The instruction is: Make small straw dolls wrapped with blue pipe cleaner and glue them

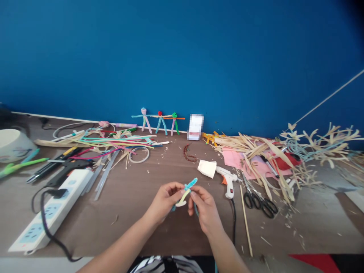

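Note:
Between my two hands, near the table's front edge, is a small figure of twisted pipe cleaners (191, 184), light blue with a pale yellow piece curling down. My left hand (167, 199) pinches its left side between thumb and fingers. On the other side my right hand (203, 206) is closed on the same pipe cleaners, thumb against forefinger. A blue strand hangs below my right fingers. Parts of the figure are hidden behind the fingers. Just beyond my right hand lie a white paper cup (207, 168) and a white glue gun (228, 182) with an orange trigger.
Against the blue wall stand several pipe cleaner figures (160, 123) and a blurred white card (195, 127). Loose pipe cleaners (122, 140) lie at back left, above a white power strip (54, 208). Rightward are scissors (256, 201), a thin stick (246, 222) and dried strips (250, 146).

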`<state>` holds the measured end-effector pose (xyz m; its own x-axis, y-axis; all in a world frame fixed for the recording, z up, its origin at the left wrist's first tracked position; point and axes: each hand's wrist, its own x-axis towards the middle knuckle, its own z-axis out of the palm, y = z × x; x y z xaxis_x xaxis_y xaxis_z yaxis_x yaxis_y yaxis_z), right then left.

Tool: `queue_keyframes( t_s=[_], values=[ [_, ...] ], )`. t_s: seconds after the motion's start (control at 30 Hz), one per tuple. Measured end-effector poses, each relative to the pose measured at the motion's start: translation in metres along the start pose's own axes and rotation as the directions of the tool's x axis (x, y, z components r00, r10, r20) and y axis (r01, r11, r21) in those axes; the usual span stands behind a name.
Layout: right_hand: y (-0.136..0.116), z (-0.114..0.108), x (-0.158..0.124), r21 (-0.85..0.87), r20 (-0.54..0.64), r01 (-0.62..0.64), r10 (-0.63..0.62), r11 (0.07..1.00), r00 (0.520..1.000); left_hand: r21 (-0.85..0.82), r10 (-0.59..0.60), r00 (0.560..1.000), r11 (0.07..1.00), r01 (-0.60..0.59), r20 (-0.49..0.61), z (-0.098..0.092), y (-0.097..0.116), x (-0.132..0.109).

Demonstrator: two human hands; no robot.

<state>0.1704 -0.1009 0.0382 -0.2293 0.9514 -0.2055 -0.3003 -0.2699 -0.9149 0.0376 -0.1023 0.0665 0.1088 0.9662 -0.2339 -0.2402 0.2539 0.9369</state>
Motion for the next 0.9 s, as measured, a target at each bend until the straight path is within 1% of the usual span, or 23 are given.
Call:
queue_keyframes(
  t_s=[0.1,0.2,0.4,0.53,0.67,0.77,0.9],
  values=[
    [0.000,0.002,-0.002,0.000,-0.001,-0.021,0.021,1.000,1.000,-0.027,0.003,1.000,1.000,-0.004,-0.029,-0.001,-0.001,0.000],
    [-0.001,0.002,-0.003,-0.008,-0.009,-0.027,0.027,1.000,1.000,-0.063,-0.020,1.000,0.998,0.019,-0.021,-0.002,-0.003,0.000],
    [0.000,0.000,-0.003,-0.026,-0.025,-0.012,0.012,1.000,1.000,-0.151,-0.071,0.997,0.986,0.068,-0.013,-0.003,-0.009,0.002],
    [-0.001,-0.001,-0.003,-0.029,-0.070,0.025,-0.027,0.999,0.997,-0.210,-0.093,0.994,0.974,0.081,-0.049,-0.005,-0.013,0.005],
    [-0.003,-0.002,-0.003,-0.077,-0.089,0.071,-0.077,0.995,0.993,-0.206,-0.090,0.994,0.976,0.075,-0.067,-0.007,-0.016,0.005],
    [-0.004,-0.001,-0.002,-0.124,-0.088,0.075,-0.086,0.989,0.992,-0.196,-0.080,0.994,0.978,0.065,-0.070,-0.006,-0.016,0.004],
    [-0.002,-0.002,-0.001,-0.113,-0.140,0.076,-0.092,0.991,0.986,-0.187,-0.075,0.994,0.981,0.058,-0.085,-0.005,-0.014,0.002]
  ],
)
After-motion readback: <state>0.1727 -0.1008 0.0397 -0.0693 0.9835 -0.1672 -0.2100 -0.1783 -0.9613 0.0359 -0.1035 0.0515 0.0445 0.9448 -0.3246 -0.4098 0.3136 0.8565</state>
